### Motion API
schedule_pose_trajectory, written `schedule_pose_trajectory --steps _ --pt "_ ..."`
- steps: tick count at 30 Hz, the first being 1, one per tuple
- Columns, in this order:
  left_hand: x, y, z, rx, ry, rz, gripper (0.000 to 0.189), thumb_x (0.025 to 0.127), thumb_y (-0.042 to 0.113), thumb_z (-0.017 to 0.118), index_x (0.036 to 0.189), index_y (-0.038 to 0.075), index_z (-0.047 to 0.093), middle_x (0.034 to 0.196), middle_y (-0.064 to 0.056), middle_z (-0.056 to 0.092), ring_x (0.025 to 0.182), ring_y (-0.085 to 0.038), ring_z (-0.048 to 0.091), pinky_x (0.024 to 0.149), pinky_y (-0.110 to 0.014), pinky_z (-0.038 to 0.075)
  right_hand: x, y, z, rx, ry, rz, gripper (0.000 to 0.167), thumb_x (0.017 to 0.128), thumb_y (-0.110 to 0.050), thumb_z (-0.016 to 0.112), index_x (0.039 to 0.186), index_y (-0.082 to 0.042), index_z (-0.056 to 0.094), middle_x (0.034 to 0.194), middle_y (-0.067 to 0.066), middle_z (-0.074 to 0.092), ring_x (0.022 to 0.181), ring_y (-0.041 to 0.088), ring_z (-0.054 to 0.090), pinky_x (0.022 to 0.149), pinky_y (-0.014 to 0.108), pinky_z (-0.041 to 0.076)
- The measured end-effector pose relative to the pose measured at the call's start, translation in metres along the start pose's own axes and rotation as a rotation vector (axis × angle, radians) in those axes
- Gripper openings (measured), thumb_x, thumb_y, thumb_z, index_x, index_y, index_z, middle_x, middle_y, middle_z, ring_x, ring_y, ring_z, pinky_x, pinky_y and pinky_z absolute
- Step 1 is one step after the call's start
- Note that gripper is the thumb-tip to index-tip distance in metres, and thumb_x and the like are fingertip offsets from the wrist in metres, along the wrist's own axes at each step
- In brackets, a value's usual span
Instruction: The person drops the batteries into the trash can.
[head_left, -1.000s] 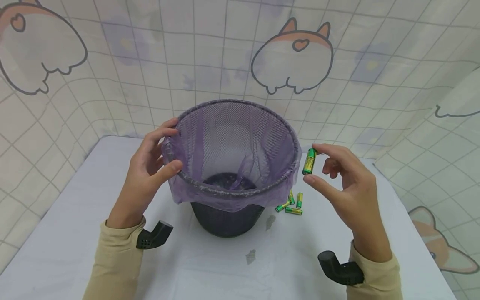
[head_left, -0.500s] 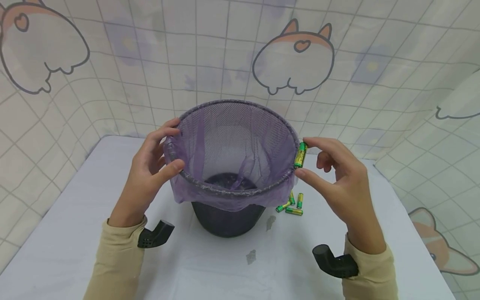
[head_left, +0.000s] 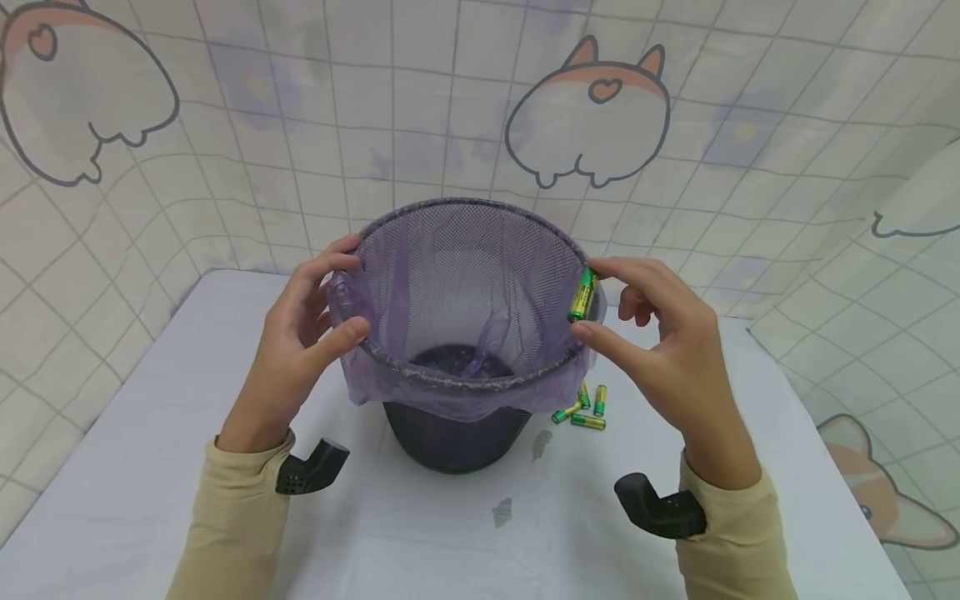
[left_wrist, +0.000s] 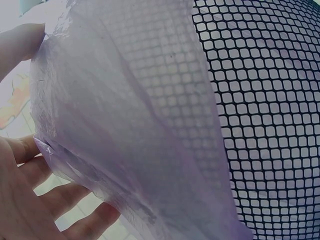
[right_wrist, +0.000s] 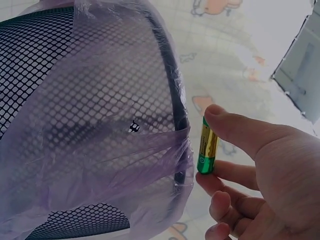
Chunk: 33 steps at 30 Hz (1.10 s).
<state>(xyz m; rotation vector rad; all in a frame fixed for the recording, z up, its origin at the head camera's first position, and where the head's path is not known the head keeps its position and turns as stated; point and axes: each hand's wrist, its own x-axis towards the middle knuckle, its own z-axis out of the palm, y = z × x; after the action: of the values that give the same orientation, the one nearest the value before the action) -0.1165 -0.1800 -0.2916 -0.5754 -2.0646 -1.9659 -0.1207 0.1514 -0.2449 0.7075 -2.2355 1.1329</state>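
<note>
A dark mesh wastebasket (head_left: 457,442) lined with a thin purple trash bag (head_left: 465,404) stands upright on the table. My left hand (head_left: 300,325) holds its rim at the left, thumb on the near side and fingers at the far side; in the left wrist view the fingers lie against the bag (left_wrist: 125,115). My right hand (head_left: 660,325) pinches a green and yellow battery (head_left: 583,294) end to end between thumb and index finger. In the head view the battery overlaps the right rim; the right wrist view shows the battery (right_wrist: 207,147) just beside the rim.
Several more green and yellow batteries (head_left: 588,422) lie on the white table (head_left: 420,542) right of the basket's base. Two grey patches (head_left: 502,512) mark the tabletop in front. A tile-patterned curtain with cartoon dogs (head_left: 588,125) hangs behind and along both sides.
My right hand has moved left and slightly up with the battery, from beside the basket to its right rim. The left hand keeps its place on the rim.
</note>
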Motion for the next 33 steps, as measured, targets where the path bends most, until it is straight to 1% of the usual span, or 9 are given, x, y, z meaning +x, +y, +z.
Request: schedule_pose_trajectory --steps 5,11,15,17,22,27,33 --pt "0.0 0.001 0.0 0.002 -0.002 -0.004 0.055 0.087 0.004 0.061 0.139 0.009 0.043 0.157 0.004 0.031 0.145 -0.023 0.032 0.114 -0.044 0.028 0.003 -0.002 0.002 -0.004 -0.011 -0.006 0.056 0.07 -0.003 0.083 0.123 -0.013 0.066 0.092 0.005 0.057 0.082 0.009 0.045 0.071 0.021 0.038" --pt "0.0 0.001 0.0 0.002 -0.006 0.001 0.054 0.087 0.003 0.061 0.138 0.009 0.043 0.157 0.003 0.031 0.145 -0.024 0.031 0.113 -0.041 0.029 0.006 -0.005 0.004 -0.008 -0.029 -0.015 0.056 0.071 -0.004 0.082 0.124 -0.014 0.065 0.097 0.005 0.06 0.082 0.009 0.045 0.071 0.021 0.037" --pt "0.0 0.0 0.0 -0.002 -0.007 0.005 0.054 0.088 0.003 0.061 0.138 0.009 0.043 0.157 0.002 0.03 0.145 -0.026 0.031 0.113 -0.038 0.03 0.008 -0.007 0.006 0.003 -0.032 -0.033 0.056 0.07 -0.004 0.083 0.123 -0.013 0.066 0.104 0.004 0.063 0.081 0.009 0.045 0.071 0.022 0.037" --pt "0.0 0.001 0.0 -0.002 -0.008 0.005 0.054 0.088 0.003 0.06 0.138 0.009 0.043 0.157 0.002 0.03 0.145 -0.026 0.031 0.113 -0.04 0.029 0.01 -0.007 0.007 0.011 -0.032 -0.04 0.055 0.07 -0.004 0.083 0.122 -0.013 0.066 0.106 0.004 0.064 0.08 0.009 0.045 0.071 0.022 0.037" --pt "0.0 0.001 0.0 0.002 -0.006 0.0 0.054 0.088 0.003 0.06 0.138 0.009 0.043 0.157 0.003 0.03 0.145 -0.026 0.03 0.114 -0.044 0.028 0.012 -0.01 0.01 0.014 -0.034 -0.047 0.056 0.069 -0.005 0.084 0.122 -0.013 0.066 0.103 0.006 0.063 0.08 0.009 0.045 0.071 0.021 0.037" --pt "0.0 0.0 0.0 -0.009 -0.004 0.011 0.053 0.088 0.002 0.06 0.138 0.01 0.044 0.157 0.002 0.03 0.145 -0.028 0.031 0.113 -0.04 0.029 0.014 -0.012 0.012 0.011 -0.039 -0.057 0.056 0.069 -0.006 0.084 0.122 -0.013 0.066 0.1 0.0 0.061 0.079 0.009 0.045 0.07 0.022 0.036" --pt "0.0 -0.001 -0.001 0.0 -0.003 0.012 0.054 0.088 0.002 0.06 0.138 0.011 0.044 0.157 0.002 0.03 0.145 -0.027 0.031 0.114 -0.044 0.028 0.017 -0.014 0.014 0.028 -0.051 -0.063 0.057 0.069 -0.006 0.084 0.123 -0.013 0.066 0.097 -0.001 0.059 0.079 0.01 0.044 0.07 0.022 0.036"
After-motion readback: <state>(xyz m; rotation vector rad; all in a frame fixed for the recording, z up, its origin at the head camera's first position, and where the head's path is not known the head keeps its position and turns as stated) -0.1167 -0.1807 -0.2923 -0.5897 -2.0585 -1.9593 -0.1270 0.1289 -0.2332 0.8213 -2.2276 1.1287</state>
